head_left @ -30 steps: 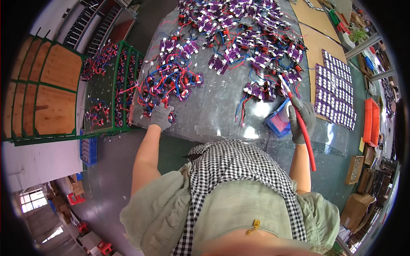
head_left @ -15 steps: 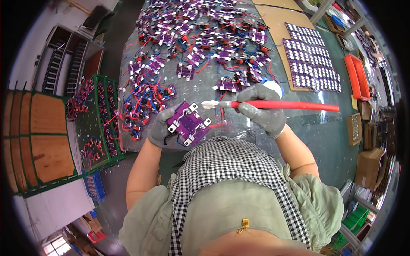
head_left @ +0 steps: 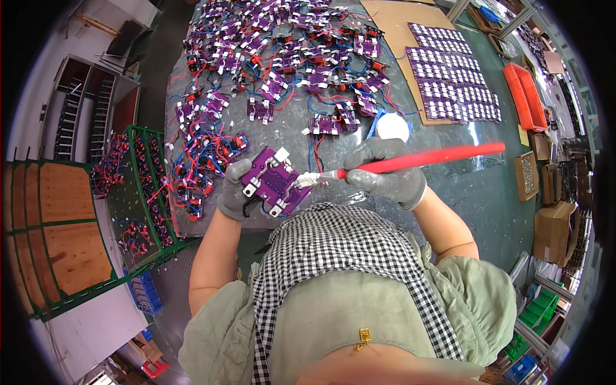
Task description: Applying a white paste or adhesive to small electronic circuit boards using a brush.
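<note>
My left hand (head_left: 235, 192), in a grey glove, grips a purple circuit board (head_left: 273, 184) by its left edge. The board is tilted and carries silvery metal tabs at its corners; a black wire hangs by its lower left. Gloved in grey too, my right hand (head_left: 387, 174) is closed around a brush (head_left: 423, 160) with a long red handle. White-coated bristles touch the right-hand tab of the board. Just beyond my right hand stands a round container with a white top (head_left: 392, 128), on something blue.
Many wired purple boards (head_left: 282, 64) crowd the far part of the dark table (head_left: 378, 199). Rows of boards (head_left: 452, 74) lie on cardboard (head_left: 391, 25) at the far right. A green rack (head_left: 138, 192) stands left; a red bin (head_left: 526, 96) and cardboard box (head_left: 553, 232) are on the right.
The brush has come down and left, from just right of the board onto its right-hand tab. The board has tilted in my left hand. The whole view has shifted slightly.
</note>
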The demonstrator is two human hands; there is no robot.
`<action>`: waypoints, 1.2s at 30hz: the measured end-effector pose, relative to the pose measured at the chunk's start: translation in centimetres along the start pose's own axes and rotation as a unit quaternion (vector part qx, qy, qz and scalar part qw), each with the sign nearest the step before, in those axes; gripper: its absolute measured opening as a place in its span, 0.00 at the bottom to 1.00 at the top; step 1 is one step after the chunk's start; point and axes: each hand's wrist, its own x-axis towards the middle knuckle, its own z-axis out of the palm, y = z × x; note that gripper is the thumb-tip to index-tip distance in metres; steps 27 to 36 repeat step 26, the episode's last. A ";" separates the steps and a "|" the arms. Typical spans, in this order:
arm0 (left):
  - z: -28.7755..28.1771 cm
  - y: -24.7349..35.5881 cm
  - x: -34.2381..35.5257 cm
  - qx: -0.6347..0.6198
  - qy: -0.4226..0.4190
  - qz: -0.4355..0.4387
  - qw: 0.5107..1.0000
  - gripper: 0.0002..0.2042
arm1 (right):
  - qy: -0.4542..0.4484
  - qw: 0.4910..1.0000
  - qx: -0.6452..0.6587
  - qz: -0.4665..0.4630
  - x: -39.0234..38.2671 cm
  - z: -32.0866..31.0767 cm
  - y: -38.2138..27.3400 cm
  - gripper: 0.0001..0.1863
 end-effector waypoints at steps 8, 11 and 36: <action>0.9 0.5 0.5 0.006 -0.010 0.024 1.000 0.28 | 0.088 0.993 0.029 0.069 0.5 -0.4 0.0 0.09; 1.4 0.8 0.7 0.022 -0.006 -0.001 1.000 0.29 | 0.062 0.995 0.028 0.073 1.2 0.1 -0.8 0.09; -3.8 -2.8 2.3 -0.105 0.066 0.168 0.978 0.38 | 0.007 0.843 -0.534 0.071 -5.7 -12.7 10.4 0.12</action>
